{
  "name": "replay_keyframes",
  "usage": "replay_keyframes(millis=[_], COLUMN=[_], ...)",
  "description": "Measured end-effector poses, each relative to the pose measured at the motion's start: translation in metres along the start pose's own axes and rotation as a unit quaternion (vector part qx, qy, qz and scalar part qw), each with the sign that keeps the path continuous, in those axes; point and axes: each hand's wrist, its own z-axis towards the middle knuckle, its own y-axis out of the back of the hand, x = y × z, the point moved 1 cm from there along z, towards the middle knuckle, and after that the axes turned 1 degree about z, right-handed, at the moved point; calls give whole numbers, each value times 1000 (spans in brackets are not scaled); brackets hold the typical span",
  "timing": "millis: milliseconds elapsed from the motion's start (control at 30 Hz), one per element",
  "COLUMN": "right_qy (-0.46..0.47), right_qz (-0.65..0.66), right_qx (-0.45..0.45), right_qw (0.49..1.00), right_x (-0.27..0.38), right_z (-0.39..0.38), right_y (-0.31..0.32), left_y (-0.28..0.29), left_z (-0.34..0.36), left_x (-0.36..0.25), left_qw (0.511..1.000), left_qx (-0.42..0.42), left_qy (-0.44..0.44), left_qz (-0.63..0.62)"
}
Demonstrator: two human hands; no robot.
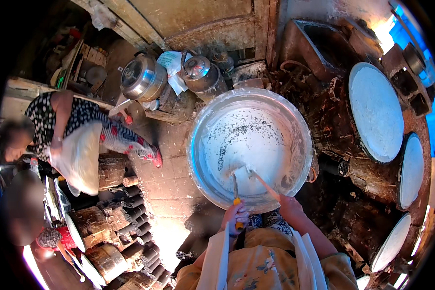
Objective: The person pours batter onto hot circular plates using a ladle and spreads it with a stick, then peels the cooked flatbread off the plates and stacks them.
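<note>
A wide metal basin [302, 116] stands in front of me with white batter [256, 150] in it, dark seed-like specks scattered over the far part. My left hand [233, 215] is closed round the yellow handle of a thin metal-shafted tool [235, 186], which reaches down into the basin. In my right hand [291, 208] I grip a pale wooden stick [267, 184] slanting to the left. The lower ends of both come close together at the batter, coated in white, so their shapes are hard to make out.
Round white-topped drums [376, 111] line the right side. Behind the basin stand a kettle [203, 75] and a lidded metal pot [142, 77]. At the left, a person [63, 116] bends over holding a translucent pale sheet [82, 157]. Black cylindrical briquettes [140, 224] are stacked lower left.
</note>
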Motion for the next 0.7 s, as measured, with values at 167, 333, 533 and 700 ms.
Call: replay_keyframes(millis=[167,333,533,700], right_qy=[29,15,45,43], right_qz=[-12,-2,0,11], right_qx=[-4,7,28,11], right_qw=[1000,1000,999,999], right_x=[32,3,21,20], right_z=[-15,12,-6,-1], right_y=[2,-14,-42,-1], left_y=[9,65,140,123], left_z=[-14,-23,-20,-23], left_x=[-6,2,-5,-15], left_qw=[953,861,704,707], left_qx=[-109,-139,-227,-244], left_qy=[-49,-189,-227,-139], left_qz=[278,451,633,649])
